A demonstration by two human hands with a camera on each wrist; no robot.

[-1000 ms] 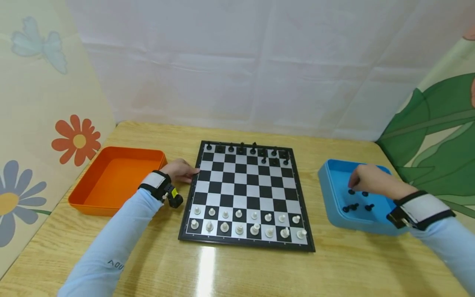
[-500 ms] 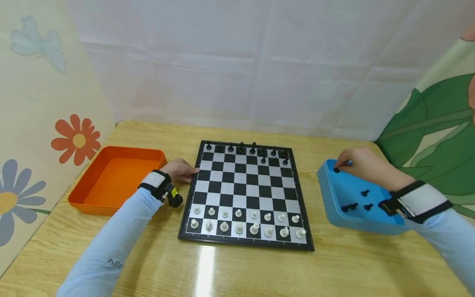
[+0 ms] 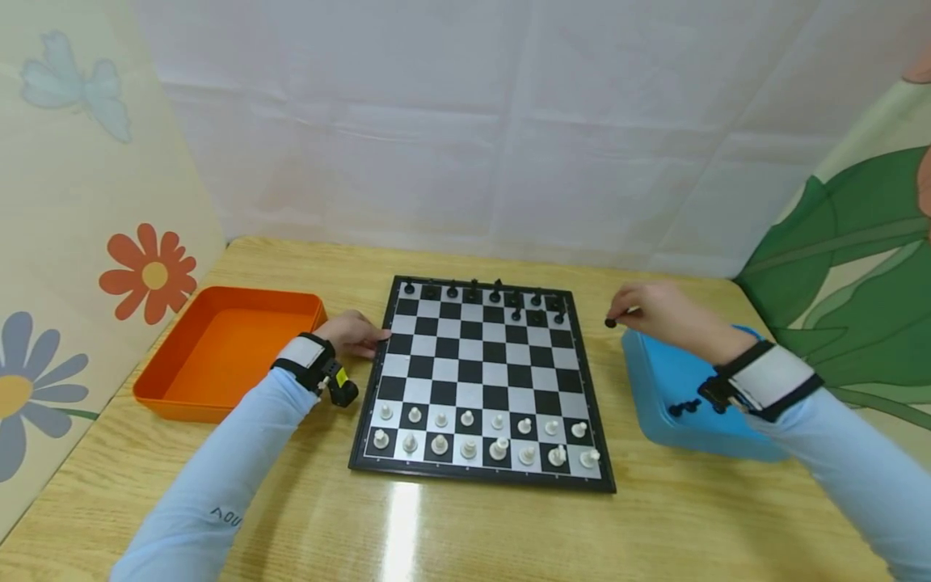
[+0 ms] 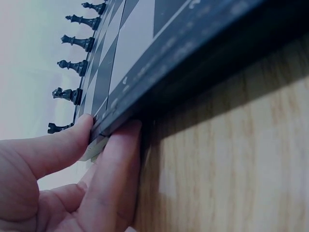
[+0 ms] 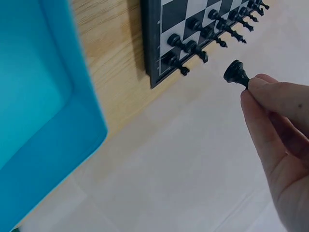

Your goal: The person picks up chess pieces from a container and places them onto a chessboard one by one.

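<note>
We pinch a small black plastic chess pawn [image 3: 610, 322] between the thumb and fingertips of our right hand [image 3: 658, 311], right of centre in the head view, in the air between the far right corner of the black-and-silver folding chessboard [image 3: 480, 380] and the blue plastic tray [image 3: 655, 380]. Our left hand [image 3: 352, 333] clamps the board's left edge, thumb on top and fingers under it.

By our judgement the set-up is well along. The white pieces [image 3: 480, 432] fill the two near rows, and the black back row [image 3: 480, 288] along the far edge looks complete. Only a few black pawns [image 3: 538, 311] stand in the second row near the right corner. Several more black pieces [image 3: 684, 406] lie in the blue tray, while the orange plastic tray [image 3: 225, 347] at the left shows none.
</note>
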